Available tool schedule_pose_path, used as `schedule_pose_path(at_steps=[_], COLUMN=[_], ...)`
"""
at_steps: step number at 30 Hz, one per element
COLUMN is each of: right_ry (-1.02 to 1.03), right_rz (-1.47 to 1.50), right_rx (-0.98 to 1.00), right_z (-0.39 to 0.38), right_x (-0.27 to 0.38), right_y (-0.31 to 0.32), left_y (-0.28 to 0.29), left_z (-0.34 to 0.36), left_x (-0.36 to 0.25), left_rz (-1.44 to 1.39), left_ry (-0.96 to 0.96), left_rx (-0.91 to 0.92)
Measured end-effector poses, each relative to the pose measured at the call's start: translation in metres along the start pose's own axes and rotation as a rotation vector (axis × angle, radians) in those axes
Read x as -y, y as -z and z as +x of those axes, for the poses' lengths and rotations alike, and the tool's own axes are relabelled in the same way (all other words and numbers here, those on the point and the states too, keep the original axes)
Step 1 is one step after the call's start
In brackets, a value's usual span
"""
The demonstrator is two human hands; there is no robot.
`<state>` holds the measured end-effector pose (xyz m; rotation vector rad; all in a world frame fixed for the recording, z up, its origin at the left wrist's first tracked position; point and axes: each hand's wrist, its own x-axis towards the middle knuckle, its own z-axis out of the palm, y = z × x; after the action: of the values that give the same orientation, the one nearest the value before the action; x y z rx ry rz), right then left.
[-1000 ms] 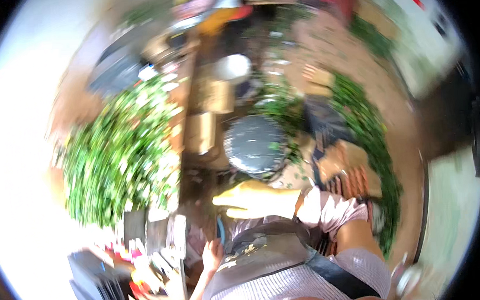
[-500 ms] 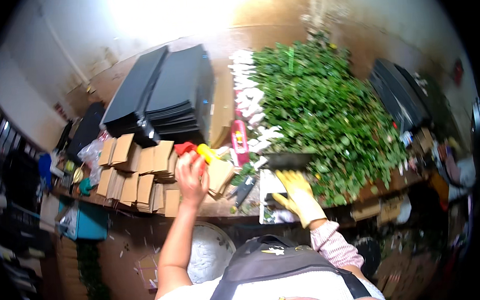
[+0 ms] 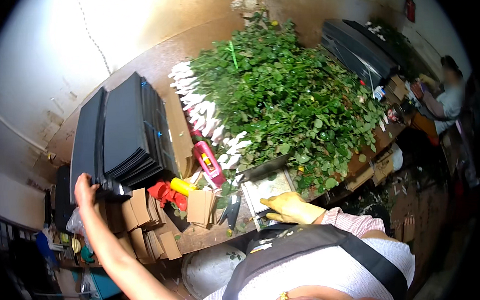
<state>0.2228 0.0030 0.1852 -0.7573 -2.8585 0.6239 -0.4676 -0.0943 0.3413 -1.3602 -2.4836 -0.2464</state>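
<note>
My bare left hand [image 3: 84,189] has its fingers bent over the near end of the outer stack of black sheets [image 3: 87,141]. A second black stack [image 3: 124,123] stands just right of it. My right hand [image 3: 292,207] wears a yellow glove and is held, fingers stretched, over a white board in a metal frame [image 3: 264,191]. An upright dark plate [image 3: 263,167] stands at the frame's far edge. Beyond it spreads a big pile of leafy green stems [image 3: 291,98], with white-wrapped heads [image 3: 197,106] along its left side.
Folded brown cardboard pieces [image 3: 202,206], a red bundle [image 3: 166,194], a yellow cylinder [image 3: 182,186], a pink holder [image 3: 209,165] and dark-handled cutters [image 3: 232,211] lie along the near table. Further right sit another black stack [image 3: 359,51] and a person [image 3: 448,104]. Below is a round metal container [image 3: 211,268].
My left hand has left the red bundle and yellow cylinder and reached left to the black sheets. The view has swung right. My gloved hand stays by the framed board.
</note>
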Motion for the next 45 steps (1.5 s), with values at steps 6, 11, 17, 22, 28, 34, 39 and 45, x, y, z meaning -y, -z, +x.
schedule_pose_path(at_steps=[6, 11, 17, 22, 28, 34, 39, 45], right_ry=[0.130, 0.063, 0.315, 0.433, 0.272, 0.103, 0.116, -0.238], right_rz=[0.357, 0.453, 0.099, 0.079, 0.351, -0.154, -0.548, -0.450], right_rx=[0.155, -0.182, -0.846, -0.768, -1.073, -0.901, -0.045, 0.899], right_z=[0.003, 0.029, 0.074, 0.002, -0.086, -0.044, 0.022, 0.134], right_x=[-0.028, -0.013, -0.004, -0.059, -0.087, -0.036, 0.012, -0.019], right_y=[0.007, 0.079, 0.125, 0.213, 0.272, 0.314, 0.315, 0.180], left_y=[0.057, 0.081, 0.057, 0.065, 0.023, 0.003, -0.017, -0.102], left_z=[0.026, -0.025, -0.189, -0.177, -0.127, -0.178, -0.247, -0.258], left_x=[0.006, -0.241, -0.472, -0.447, -0.395, -0.450, -0.462, -0.415], left_rz=[0.080, -0.680, -0.810, -0.220, -0.415, -1.463, -2.138, -1.332], left_ry=[-0.125, -0.194, -0.744, -0.629, -0.540, 0.381, 0.561, 0.542], left_rx=[-0.287, -0.508, -0.532, -1.013, -0.293, 0.837, 2.005, 1.936])
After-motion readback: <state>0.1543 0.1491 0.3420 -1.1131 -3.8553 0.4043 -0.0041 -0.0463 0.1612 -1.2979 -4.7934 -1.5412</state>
